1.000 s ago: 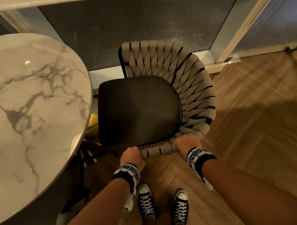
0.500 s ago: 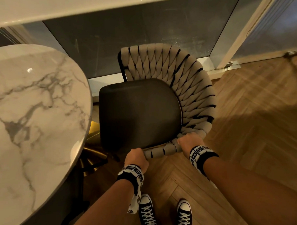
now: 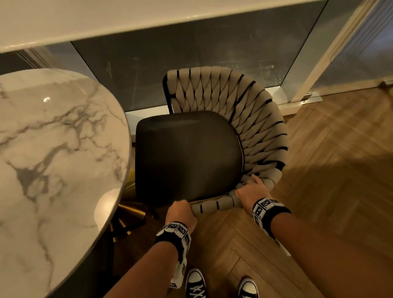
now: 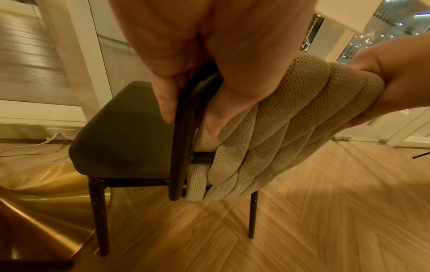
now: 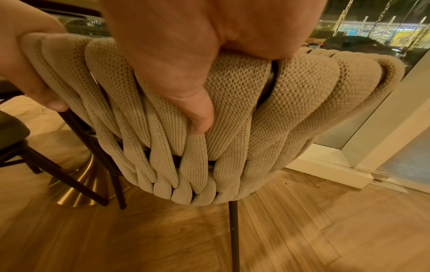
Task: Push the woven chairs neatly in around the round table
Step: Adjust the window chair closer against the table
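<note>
1. Left hand – fingers curled over the end of the chair back rail.
2. Right hand – clamped on the woven rail beside it.
3. Chair seat edge just beside the table.

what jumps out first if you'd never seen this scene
The woven chair fills the middle of the head view: thick beige braided straps wrap round a dark seat, and the left hand and right hand both grip the near end of its back. Just left of it stands the round table, its white marble top veined in grey, on a shiny gold pedestal base.
</note>
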`<action>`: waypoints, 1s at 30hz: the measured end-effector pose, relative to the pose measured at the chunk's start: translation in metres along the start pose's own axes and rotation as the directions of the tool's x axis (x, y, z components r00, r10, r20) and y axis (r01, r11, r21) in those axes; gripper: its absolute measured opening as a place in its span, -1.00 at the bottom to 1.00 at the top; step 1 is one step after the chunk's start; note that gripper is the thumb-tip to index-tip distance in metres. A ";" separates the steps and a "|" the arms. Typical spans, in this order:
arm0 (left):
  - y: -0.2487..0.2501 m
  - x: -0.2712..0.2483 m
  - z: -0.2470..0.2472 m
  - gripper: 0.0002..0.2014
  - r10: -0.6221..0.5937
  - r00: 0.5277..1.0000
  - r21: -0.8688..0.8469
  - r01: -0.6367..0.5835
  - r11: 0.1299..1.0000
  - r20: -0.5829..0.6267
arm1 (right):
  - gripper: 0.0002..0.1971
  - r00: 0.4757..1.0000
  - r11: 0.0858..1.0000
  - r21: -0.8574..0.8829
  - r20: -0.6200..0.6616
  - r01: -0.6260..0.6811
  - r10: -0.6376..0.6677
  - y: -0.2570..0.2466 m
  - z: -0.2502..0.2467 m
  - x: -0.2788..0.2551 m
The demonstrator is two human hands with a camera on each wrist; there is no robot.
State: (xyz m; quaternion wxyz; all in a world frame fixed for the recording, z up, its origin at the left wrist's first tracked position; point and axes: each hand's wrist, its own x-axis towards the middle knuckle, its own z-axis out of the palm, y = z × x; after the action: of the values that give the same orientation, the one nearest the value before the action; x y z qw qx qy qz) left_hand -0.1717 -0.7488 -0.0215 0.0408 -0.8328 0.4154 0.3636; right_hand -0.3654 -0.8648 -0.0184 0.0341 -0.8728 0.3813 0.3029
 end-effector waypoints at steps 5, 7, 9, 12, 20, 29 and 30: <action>0.003 0.000 -0.002 -0.88 0.016 1.000 0.015 -0.016 1.000 -0.009 | -0.83 1.000 1.000 0.018 0.006 0.009 -0.009 0.004 0.000 0.001; 0.002 0.001 0.000 -0.88 0.019 1.000 0.016 -0.019 1.000 -0.012 | -0.84 1.000 1.000 0.008 -0.004 0.005 -0.005 0.003 0.000 0.000; 0.000 0.000 0.002 -0.88 0.013 1.000 0.006 -0.013 1.000 -0.014 | -0.84 1.000 1.000 0.010 -0.004 -0.009 0.009 0.001 0.001 0.000; -0.002 0.001 0.004 -0.87 0.006 1.000 -0.017 -0.007 1.000 -0.023 | -0.81 1.000 0.999 0.039 -0.029 -0.007 0.008 0.001 0.002 0.000; -0.007 0.000 0.003 -0.86 0.038 0.999 0.020 -0.037 0.999 -0.015 | -0.79 0.992 0.987 0.163 -0.127 -0.005 0.026 0.002 0.010 -0.006; -0.048 -0.034 -0.003 -0.49 0.172 0.984 -0.240 -0.156 0.958 0.049 | -0.27 0.969 0.804 0.573 -0.063 -0.162 0.239 -0.035 0.013 -0.057; -0.060 -0.044 -0.003 -0.49 0.158 0.985 -0.256 -0.137 0.957 0.063 | -0.26 0.969 0.761 0.628 -0.038 -0.165 0.242 -0.041 0.010 -0.066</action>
State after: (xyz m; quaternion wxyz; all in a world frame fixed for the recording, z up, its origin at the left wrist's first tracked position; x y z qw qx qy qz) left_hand -0.1436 -0.6817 -0.0051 -0.0749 -0.7822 0.4249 0.4495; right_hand -0.3768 -0.7899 0.0032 0.2633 -0.7823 0.5534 0.1112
